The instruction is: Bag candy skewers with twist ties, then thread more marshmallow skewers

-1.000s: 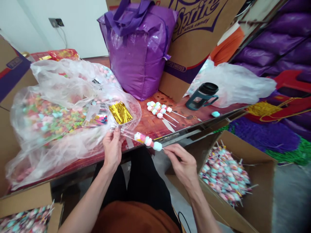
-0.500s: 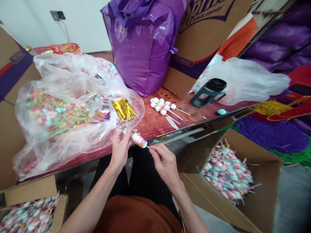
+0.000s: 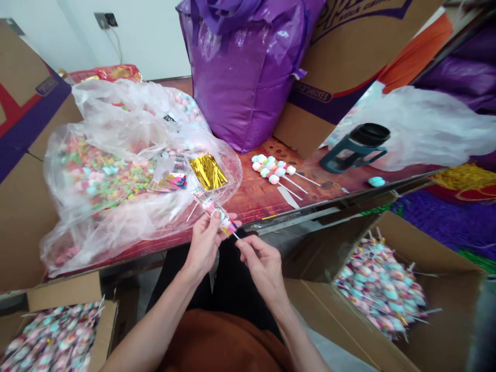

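Just over the table's front edge, my left hand is closed around a marshmallow stick in a clear printed wrapper. The wrapper's far end stretches up and to the left past my thumb. My right hand pinches the white stick that comes out of the lower end. On the table beyond are several bare marshmallow sticks, lying side by side. A pile of gold twist ties sits left of them, close to a stack of flat printed wrappers.
Clear plastic bags of colourful candy cover the table's left side. A large purple bag stands behind, with a dark tumbler and a blue marshmallow to the right. Below are cartons of wrapped sticks, one right, one left.
My left hand has slid down the wrapper toward the stick end, so more of the wrapper's far end shows. My right hand keeps its pinch. The whole view has shifted slightly.
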